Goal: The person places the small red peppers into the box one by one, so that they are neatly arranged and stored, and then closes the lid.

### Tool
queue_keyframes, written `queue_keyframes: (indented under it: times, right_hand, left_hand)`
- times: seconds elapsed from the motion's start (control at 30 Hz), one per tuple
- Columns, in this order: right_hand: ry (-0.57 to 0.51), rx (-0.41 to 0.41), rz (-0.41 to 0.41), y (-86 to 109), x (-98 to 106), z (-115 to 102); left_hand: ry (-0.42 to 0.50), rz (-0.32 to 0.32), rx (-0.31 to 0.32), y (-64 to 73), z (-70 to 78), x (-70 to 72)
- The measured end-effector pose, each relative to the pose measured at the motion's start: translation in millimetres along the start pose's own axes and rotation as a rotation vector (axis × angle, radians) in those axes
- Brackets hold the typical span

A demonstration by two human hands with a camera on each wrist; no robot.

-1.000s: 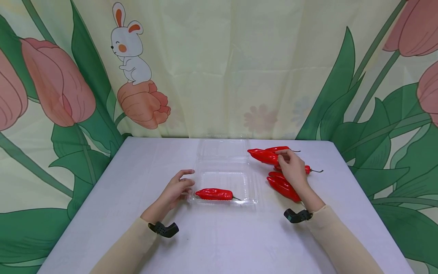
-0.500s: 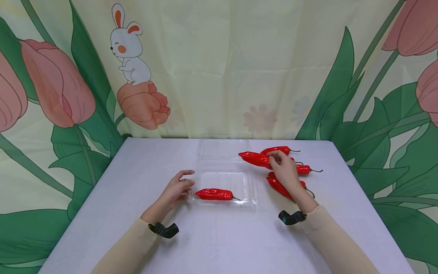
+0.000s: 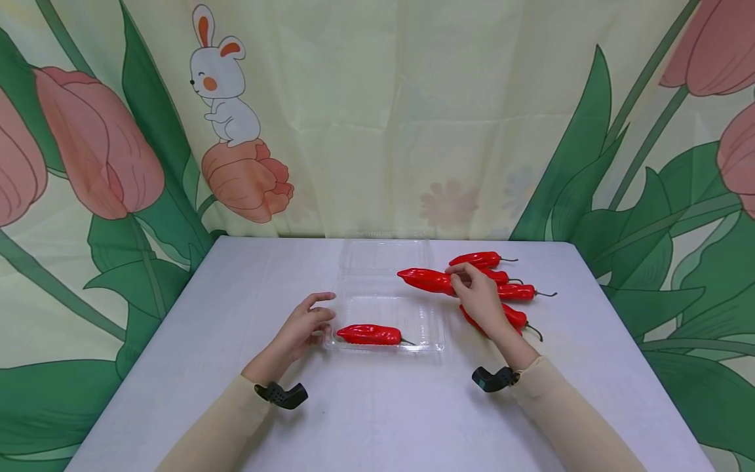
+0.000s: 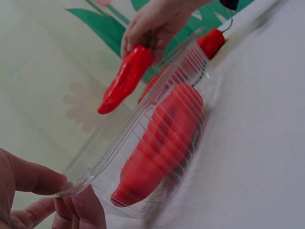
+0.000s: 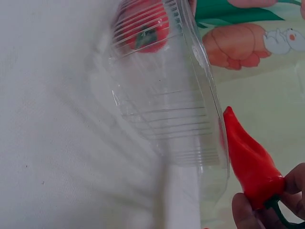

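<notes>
Near the table's middle lies a clear plastic clamshell container (image 3: 401, 309), its lid folded back flat. My left hand (image 3: 299, 333) pinches the container's left rim; in the left wrist view the thumb (image 4: 40, 178) is on top and fingers are below. One red pepper (image 3: 370, 335) lies along the front side inside. With thumb and fingers, my right hand (image 3: 479, 303) holds another red pepper (image 3: 425, 280) by its stem end. Its tip points left, above the container's back right part. The green stem shows in the right wrist view, beside that pepper's body (image 5: 255, 167).
Several more red peppers (image 3: 519, 292) lie on the white table (image 3: 377, 413) to the right, partly behind my right hand and forearm. A curtain (image 3: 460, 118) printed with tulips and a rabbit hangs behind the table's back edge.
My right hand has carried the pepper leftward from the pile to above the container, uncovering more of the peppers on the right. My left hand has stayed at the rim.
</notes>
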State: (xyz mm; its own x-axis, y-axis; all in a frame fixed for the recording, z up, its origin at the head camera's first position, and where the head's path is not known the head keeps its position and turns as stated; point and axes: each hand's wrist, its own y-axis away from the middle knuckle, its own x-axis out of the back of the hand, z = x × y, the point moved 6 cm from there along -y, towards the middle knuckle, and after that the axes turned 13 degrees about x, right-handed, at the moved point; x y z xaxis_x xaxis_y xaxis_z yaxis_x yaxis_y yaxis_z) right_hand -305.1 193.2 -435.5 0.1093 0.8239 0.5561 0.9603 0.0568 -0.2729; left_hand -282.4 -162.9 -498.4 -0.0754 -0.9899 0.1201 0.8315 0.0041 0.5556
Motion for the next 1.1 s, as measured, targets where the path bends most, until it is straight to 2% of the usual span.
queue_keyframes:
  times: [0.23, 0.5, 0.8, 1.1]
  right_hand:
    - [-0.006, 0.020, -0.001, -0.6, -5.6, -2.8]
    - [0.017, 0.050, -0.046, 0.5, -19.2, -5.3]
    - [0.023, 0.087, -0.034, -0.1, -20.5, -12.2]
    - [0.028, 0.091, -0.060, -3.6, -24.6, -20.0]
  left_hand:
    - [0.006, -0.005, 0.006, 0.3, -0.1, -0.5]
    - [0.010, 0.003, 0.000, 1.2, 0.0, -1.0]
    - [0.009, 0.016, 0.004, 1.1, -0.7, -0.4]
    - [0.008, 0.017, 0.007, 2.0, -0.5, -0.6]
